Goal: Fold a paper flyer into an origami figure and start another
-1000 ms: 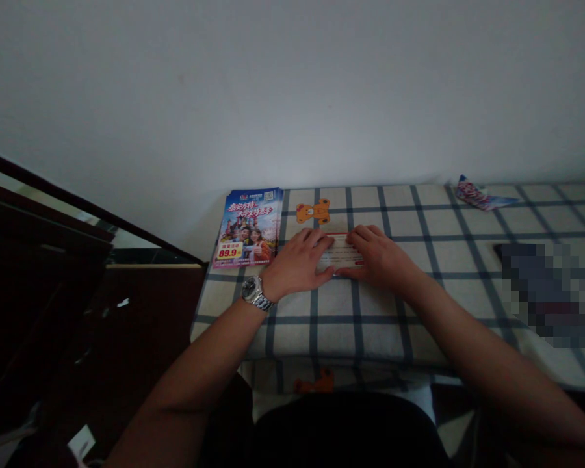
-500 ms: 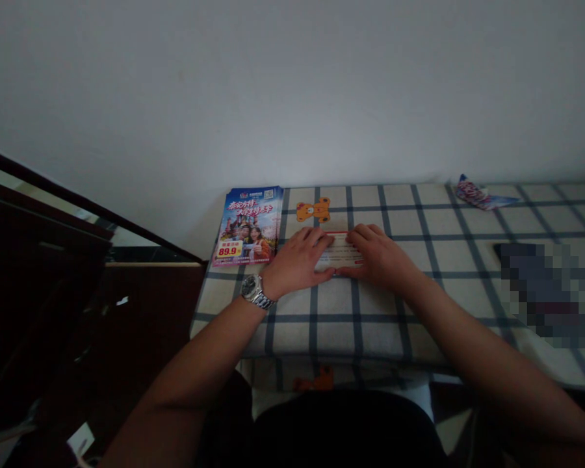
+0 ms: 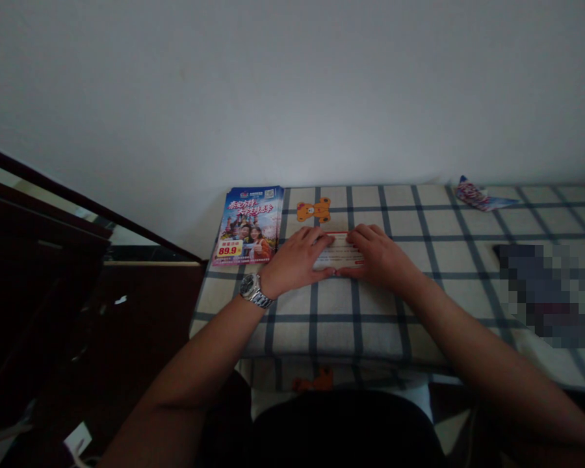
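Note:
A white printed paper with a red top edge [image 3: 340,248] lies on the checked tablecloth [image 3: 292,325], between both hands. My left hand [image 3: 299,260] grips its left side, fingertips at the top edge and thumb at the bottom. On the right side, my right hand [image 3: 376,255] holds it the same way, and the two thumb tips nearly meet at the bottom edge. The hands cover both ends of the paper. Left of my left hand is a stack of colourful flyers [image 3: 248,224], the top one marked 89.9.
A folded piece of colourful paper [image 3: 482,195] rests near the wall at the back right. A dark blurred object [image 3: 541,292] lies on the right of the table. Brown furniture [image 3: 29,260] stands at the far left.

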`<state>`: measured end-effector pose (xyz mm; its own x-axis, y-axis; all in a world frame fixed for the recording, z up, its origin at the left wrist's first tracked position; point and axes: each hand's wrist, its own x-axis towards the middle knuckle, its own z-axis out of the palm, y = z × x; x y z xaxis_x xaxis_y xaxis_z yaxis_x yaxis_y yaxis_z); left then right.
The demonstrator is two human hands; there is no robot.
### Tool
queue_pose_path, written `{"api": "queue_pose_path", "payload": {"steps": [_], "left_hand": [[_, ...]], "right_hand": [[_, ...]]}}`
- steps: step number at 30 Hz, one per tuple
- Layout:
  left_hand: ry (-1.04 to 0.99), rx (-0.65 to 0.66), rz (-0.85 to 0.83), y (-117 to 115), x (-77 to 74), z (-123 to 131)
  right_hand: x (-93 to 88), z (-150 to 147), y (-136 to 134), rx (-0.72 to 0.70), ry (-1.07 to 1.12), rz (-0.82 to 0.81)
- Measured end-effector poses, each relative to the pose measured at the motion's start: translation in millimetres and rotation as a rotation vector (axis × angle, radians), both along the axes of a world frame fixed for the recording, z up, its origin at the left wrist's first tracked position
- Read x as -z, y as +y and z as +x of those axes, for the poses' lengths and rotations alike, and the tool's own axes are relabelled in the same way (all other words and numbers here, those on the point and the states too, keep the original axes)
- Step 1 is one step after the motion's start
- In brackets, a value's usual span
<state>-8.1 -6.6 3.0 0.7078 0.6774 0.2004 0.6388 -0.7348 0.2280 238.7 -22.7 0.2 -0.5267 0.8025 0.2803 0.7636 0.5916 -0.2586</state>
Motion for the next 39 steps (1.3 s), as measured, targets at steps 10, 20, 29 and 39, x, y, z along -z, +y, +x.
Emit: {"api": "queue_pose_path", "payload": {"steps": [10, 20, 29, 39], "left_hand": [[-0.008, 0.015, -0.002, -2, -0.6, -3], [0.002, 0.02, 0.005, -2, -2.1, -5], [-0.048, 0.022, 0.01, -2, 1.3, -7], [-0.054, -0.023, 0.037, 2, -2.8, -6]], "right_hand": [[-2.2, -2, -2, -0.002, 0.009, -0.002], [-1.8, -3, -3, 0.009, -0.006, -0.003], [-4.2, -5, -3, -0.011, 0.005, -0.003], [2.3, 7, 4, -0.096, 0.063, -0.018]]}}
